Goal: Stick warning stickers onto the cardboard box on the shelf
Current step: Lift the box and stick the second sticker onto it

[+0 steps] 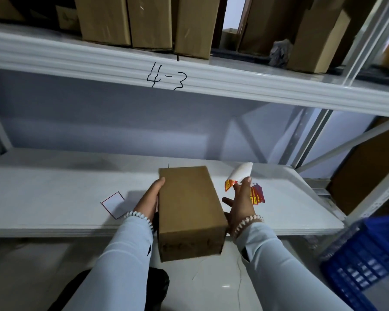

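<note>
Both hands hold the cardboard box [190, 212] from its two sides: the left hand [147, 202] lies flat on the left face, the right hand [240, 204] presses the right face and pinches a curled sticker [238, 176]. About half of the box hangs over the front edge of the shelf [54, 198]. More stickers [257, 195] lie just right of the hand. A white backing paper [113, 204] lies to the left; around it the shelf is open. A blue crate [364, 261] stands low right; its content I cannot tell.
</note>
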The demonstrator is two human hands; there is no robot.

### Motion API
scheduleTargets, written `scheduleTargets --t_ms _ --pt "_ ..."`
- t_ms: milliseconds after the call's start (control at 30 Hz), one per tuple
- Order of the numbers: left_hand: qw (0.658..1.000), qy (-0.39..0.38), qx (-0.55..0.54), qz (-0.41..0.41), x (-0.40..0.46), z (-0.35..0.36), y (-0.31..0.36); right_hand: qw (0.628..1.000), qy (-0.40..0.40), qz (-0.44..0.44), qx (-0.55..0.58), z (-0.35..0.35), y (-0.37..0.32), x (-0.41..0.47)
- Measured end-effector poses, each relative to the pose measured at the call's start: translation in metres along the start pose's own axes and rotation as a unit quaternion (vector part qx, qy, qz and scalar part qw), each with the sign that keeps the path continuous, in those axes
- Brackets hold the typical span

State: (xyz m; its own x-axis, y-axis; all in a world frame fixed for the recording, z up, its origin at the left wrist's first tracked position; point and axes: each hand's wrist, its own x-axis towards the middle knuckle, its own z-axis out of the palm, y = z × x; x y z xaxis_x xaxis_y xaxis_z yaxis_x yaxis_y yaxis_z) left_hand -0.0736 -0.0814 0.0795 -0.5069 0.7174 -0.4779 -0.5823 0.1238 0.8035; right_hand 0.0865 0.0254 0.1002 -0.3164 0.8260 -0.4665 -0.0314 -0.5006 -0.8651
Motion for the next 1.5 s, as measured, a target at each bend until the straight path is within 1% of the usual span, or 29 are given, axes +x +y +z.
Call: scheduleTargets --t_ms 100,167,233,267,333,400,433,533,567,633,700,767,867,933,1067,1167,1267,1333,1367,1400,1500 --pt "0.994 -0.051 0.097 -0.029 -0.003 0.009 -0.003 1.0 -0.007 -0.004 -0.002 0.002 0.0 -0.002" --pt "0.984 -0.085 0.153 -0.024 -0.005 0.013 -0.002 1.0 -0.002 -0.002 0.014 0.002 0.001 -0.003" --pt "0.975 -0.09 0.2 -0.028 0.002 0.013 -0.002 0.999 0.023 -0.002 0.034 0.001 0.0 -0.001" --pt "0.972 -0.089 0.214 -0.033 0.001 0.013 -0.002 0.998 0.043 -0.004 0.049 0.0 -0.001 0.002" --pt "0.974 -0.094 0.198 -0.052 -0.001 0.011 -0.004 0.994 0.072 -0.008 0.083 -0.005 -0.005 0.006" --pt "0.971 -0.115 0.187 -0.092 -0.004 0.009 -0.006 0.99 0.091 -0.027 0.106 -0.011 -0.011 0.006" --pt "0.964 -0.133 0.198 -0.115 -0.007 0.008 -0.006 0.988 0.096 -0.036 0.113 -0.014 -0.012 0.008" --pt "0.928 -0.173 0.271 -0.192 -0.019 0.011 -0.002 0.985 0.109 -0.031 0.132 -0.02 -0.01 0.011" --pt "0.923 -0.171 0.28 -0.202 -0.017 0.012 -0.002 0.984 0.112 -0.025 0.138 -0.021 -0.01 0.012" --pt "0.93 -0.156 0.276 -0.186 -0.018 0.013 -0.001 0.981 0.114 -0.017 0.156 -0.023 -0.011 0.012" --pt "0.946 -0.14 0.249 -0.156 -0.017 0.014 -0.002 0.98 0.111 -0.02 0.165 -0.025 -0.012 0.011" --pt "0.957 -0.156 0.207 -0.129 -0.017 0.015 -0.004 0.98 0.104 -0.018 0.168 -0.024 -0.01 0.009" --pt "0.964 -0.198 0.146 -0.103 -0.017 0.012 -0.004 0.977 0.095 0.01 0.188 -0.024 -0.01 0.009" --pt "0.969 -0.197 0.121 -0.088 -0.016 0.013 -0.003 0.973 0.083 0.033 0.212 -0.028 -0.013 0.009" --pt "0.984 -0.132 0.09 -0.076 -0.015 0.018 0.001 0.963 0.063 0.067 0.254 -0.031 -0.014 0.007" --pt "0.987 -0.097 0.098 -0.081 -0.005 0.014 -0.002 0.967 0.068 0.049 0.24 -0.026 -0.013 0.004" --pt "0.985 -0.099 0.105 -0.096 -0.001 0.018 -0.002 0.972 0.064 0.058 0.217 -0.02 -0.012 -0.002" --pt "0.983 -0.126 0.09 -0.097 -0.004 0.024 -0.001 0.971 0.077 0.069 0.216 -0.017 -0.011 -0.002" --pt "0.985 -0.134 0.079 -0.075 -0.006 0.025 0.0 0.97 0.08 0.073 0.218 -0.017 -0.011 0.0" --pt "0.988 -0.126 0.075 -0.039 -0.007 0.026 0.001 0.968 0.084 0.08 0.221 -0.018 -0.011 0.002" --pt "0.988 -0.085 0.114 0.051 -0.016 0.034 0.002 0.961 0.104 0.075 0.245 -0.023 -0.013 0.003"
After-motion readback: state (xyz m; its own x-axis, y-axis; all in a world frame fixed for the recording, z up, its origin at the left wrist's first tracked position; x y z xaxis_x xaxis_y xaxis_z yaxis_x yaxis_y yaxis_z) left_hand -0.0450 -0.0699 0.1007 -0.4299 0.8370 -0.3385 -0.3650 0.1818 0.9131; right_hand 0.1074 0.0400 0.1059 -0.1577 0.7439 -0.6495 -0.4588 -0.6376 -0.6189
